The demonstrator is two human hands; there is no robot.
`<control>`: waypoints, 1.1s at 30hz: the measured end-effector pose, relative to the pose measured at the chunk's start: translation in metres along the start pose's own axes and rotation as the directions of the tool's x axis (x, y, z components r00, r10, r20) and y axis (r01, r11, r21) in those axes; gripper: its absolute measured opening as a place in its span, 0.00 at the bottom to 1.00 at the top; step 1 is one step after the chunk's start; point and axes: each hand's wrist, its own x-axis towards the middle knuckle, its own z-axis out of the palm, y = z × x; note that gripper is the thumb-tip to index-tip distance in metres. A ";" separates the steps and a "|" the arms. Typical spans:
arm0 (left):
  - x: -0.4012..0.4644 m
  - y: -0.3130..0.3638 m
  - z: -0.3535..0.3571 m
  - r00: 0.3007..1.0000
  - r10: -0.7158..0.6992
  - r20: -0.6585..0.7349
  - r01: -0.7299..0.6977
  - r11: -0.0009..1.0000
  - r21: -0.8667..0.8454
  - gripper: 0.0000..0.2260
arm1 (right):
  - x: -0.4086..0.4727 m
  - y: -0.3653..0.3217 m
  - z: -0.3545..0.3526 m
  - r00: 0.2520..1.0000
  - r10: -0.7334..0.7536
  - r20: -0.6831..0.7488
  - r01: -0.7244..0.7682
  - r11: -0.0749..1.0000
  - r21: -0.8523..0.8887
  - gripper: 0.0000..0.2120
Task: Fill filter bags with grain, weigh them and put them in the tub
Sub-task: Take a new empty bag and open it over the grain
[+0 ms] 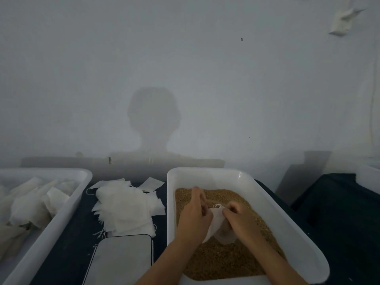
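Note:
A white filter bag (218, 225) hangs over brown grain (226, 258) that fills a white tub (287, 229) on the right. My left hand (195, 214) pinches the bag's left edge near its mouth. My right hand (239, 217) pinches the right edge, fingers curled round the fabric. The bag's drawstring loops up between my hands. A loose pile of empty filter bags (125, 208) lies on the dark table left of the grain tub. A flat scale (121, 260) with a pale top sits in front of that pile.
A second white tub (67, 204) at the far left holds several bags. A pale wall stands close behind the table, carrying a person's shadow. Dark cloth (339, 212) covers the table to the right, with a white container's edge (370, 173) at the far right.

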 end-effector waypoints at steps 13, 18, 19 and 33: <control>-0.006 0.007 0.000 0.955 0.289 0.070 -0.285 0.821 0.495 0.08 | -0.002 -0.005 -0.007 0.977 0.206 -0.054 -0.200 0.975 0.094 0.13; -0.002 0.005 -0.006 0.983 0.176 -0.043 -0.131 0.856 0.501 0.11 | -0.010 0.008 -0.014 0.955 0.274 0.111 -0.167 0.810 -0.562 0.20; -0.003 0.004 -0.005 0.990 0.137 -0.027 -0.104 0.850 0.516 0.11 | -0.012 0.009 -0.012 0.932 0.320 0.169 -0.157 0.779 -0.607 0.27; -0.009 -0.001 -0.002 0.954 -0.194 0.230 0.000 0.765 0.644 0.13 | 0.000 -0.020 -0.040 0.973 0.160 0.169 0.060 0.530 -0.846 0.15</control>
